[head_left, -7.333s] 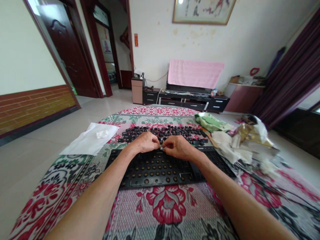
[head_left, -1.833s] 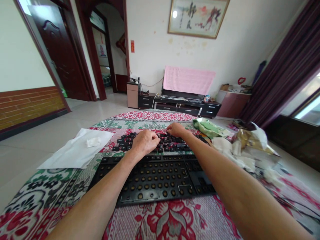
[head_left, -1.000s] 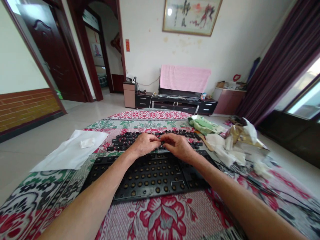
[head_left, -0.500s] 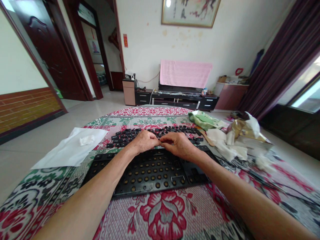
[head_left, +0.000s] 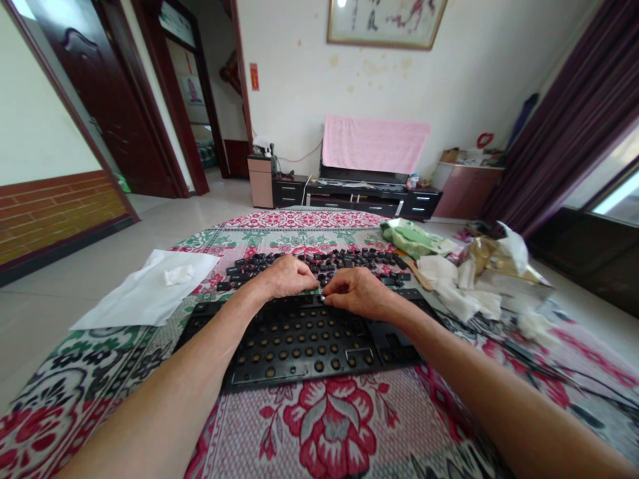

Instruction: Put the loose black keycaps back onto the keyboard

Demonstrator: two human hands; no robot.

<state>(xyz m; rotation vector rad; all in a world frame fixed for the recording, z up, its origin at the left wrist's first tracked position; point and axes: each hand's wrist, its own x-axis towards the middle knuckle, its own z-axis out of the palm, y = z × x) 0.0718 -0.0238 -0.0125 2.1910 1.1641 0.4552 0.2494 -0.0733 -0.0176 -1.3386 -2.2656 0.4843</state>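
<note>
A black keyboard (head_left: 299, 346) with its keycaps off lies on the flowered tablecloth, rows of round key holes showing. Over its far edge my left hand (head_left: 292, 276) is closed in a pinch; what its fingertips hold, if anything, is too small to make out. Close beside it, my right hand (head_left: 358, 291) pinches too, and a tiny pale bit shows at its fingertips, of a kind I cannot tell. Loose black keycaps (head_left: 349, 257) lie in a spread just beyond both hands. My forearms cover parts of the keyboard's left and right sides.
White paper (head_left: 132, 289) with a crumpled tissue (head_left: 178, 275) on it lies at the left. To the right are a green packet (head_left: 414, 238), white cloths (head_left: 449, 283), a gold and clear wrapper (head_left: 499, 259) and a black cable (head_left: 529, 359).
The fingertips of my two hands, touching before, are now slightly apart, and a small pale bit shows at the right ones. The view has shifted a little.
</note>
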